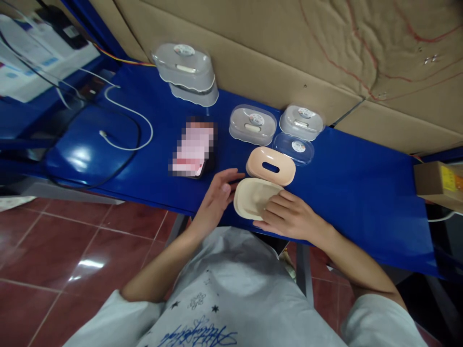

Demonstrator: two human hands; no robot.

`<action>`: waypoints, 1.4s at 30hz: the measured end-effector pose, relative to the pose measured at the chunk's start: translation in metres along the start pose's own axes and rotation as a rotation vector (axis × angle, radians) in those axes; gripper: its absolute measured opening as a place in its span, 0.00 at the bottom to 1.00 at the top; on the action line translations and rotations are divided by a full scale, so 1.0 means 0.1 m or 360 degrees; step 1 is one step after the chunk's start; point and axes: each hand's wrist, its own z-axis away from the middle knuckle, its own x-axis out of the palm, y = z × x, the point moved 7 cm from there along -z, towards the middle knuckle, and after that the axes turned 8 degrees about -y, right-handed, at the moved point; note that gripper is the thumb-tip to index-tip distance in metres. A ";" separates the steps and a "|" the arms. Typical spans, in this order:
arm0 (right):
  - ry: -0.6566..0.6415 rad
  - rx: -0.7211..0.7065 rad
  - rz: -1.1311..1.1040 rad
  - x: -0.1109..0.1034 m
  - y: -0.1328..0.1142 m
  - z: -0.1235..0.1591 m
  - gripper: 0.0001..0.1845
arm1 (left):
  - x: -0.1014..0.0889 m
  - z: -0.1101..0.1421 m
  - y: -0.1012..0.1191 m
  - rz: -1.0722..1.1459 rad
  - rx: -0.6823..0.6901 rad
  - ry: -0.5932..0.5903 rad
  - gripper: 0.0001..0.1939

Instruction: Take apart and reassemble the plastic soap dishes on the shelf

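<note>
A cream oval plastic tray is held near the table's front edge, with my right hand gripping its right end. At its left end is my left hand, fingers apart and close to the rim; whether they touch it I cannot tell. Just behind the tray lies a peach oval piece with a slot in its middle. Farther back stand a clear lidded box, a second clear box and a flat clear lid with a round label.
Stacked clear boxes stand at the back left against the cardboard wall. A phone with a blurred screen lies on the blue table. A white cable curls at the left, and a cardboard box sits far right.
</note>
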 end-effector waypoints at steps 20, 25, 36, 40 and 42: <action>-0.0121 0.0820 -0.0265 0.31 0.82 0.24 0.22 | 0.21 0.23 -0.19 0.1084 -0.1004 -0.0021 0.22; 0.0180 0.0642 -0.0377 0.01 0.64 0.18 0.21 | 0.21 0.06 -0.17 0.1078 -0.0951 0.0028 0.23; -0.0099 0.0323 -0.0318 0.21 0.37 0.07 0.20 | 0.22 -0.19 -0.12 0.0987 -0.0610 -0.0031 0.31; -0.0144 0.0291 -0.0300 0.31 0.32 0.07 0.25 | 0.17 -0.18 -0.13 0.0954 -0.0612 0.0083 0.28; -0.0134 0.0272 -0.0412 0.33 0.35 0.09 0.27 | 0.16 -0.17 -0.14 0.0945 -0.0621 0.0129 0.27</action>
